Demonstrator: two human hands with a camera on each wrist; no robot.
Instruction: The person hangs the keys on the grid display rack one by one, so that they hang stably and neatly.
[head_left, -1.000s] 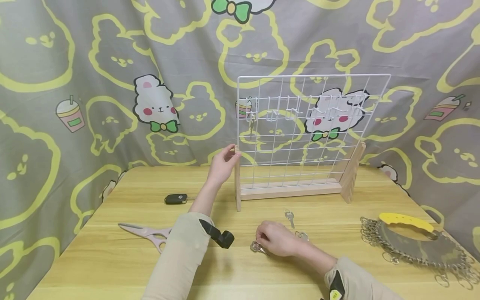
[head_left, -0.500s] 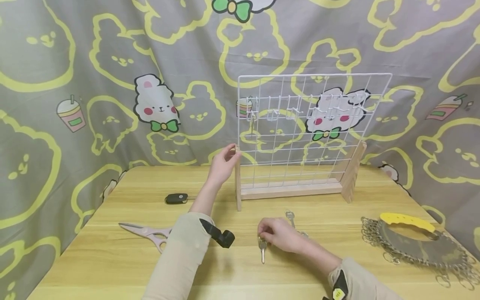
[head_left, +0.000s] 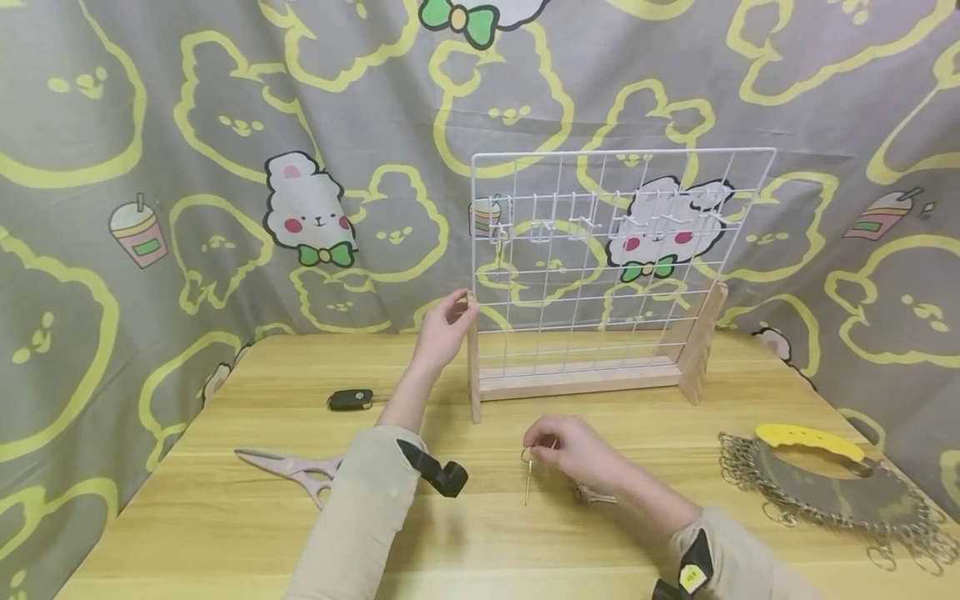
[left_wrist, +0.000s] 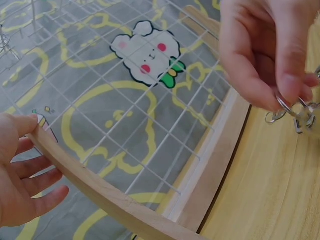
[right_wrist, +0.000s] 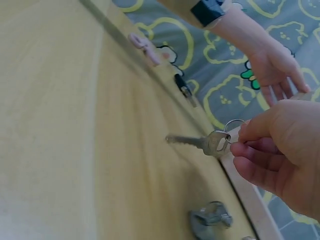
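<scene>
My right hand (head_left: pixel 558 450) pinches the ring of a silver key (head_left: pixel 527 479) that hangs blade-down just above the wooden table (head_left: pixel 225 517); the same key (right_wrist: pixel 207 142) shows in the right wrist view, held by the right hand (right_wrist: pixel 280 150). Another key (head_left: pixel 594 496) lies on the table right of it. My left hand (head_left: pixel 446 325) grips the top of the left wooden post (head_left: pixel 473 358) of a white wire grid rack (head_left: pixel 615 250). In the left wrist view the left hand (left_wrist: pixel 22 175) rests against that post (left_wrist: pixel 90 185), thumb on top.
Small white hooks (head_left: pixel 570 221) line the grid's upper row. A black car key fob (head_left: pixel 350 399) and pink scissors (head_left: pixel 288 467) lie at left. At right sits a yellow-handled curved object (head_left: pixel 813 475) amid several key rings. A patterned cloth hangs behind.
My right hand picked a key off the table and raised it, so it now dangles by its ring. The left hand stayed on the rack post.
</scene>
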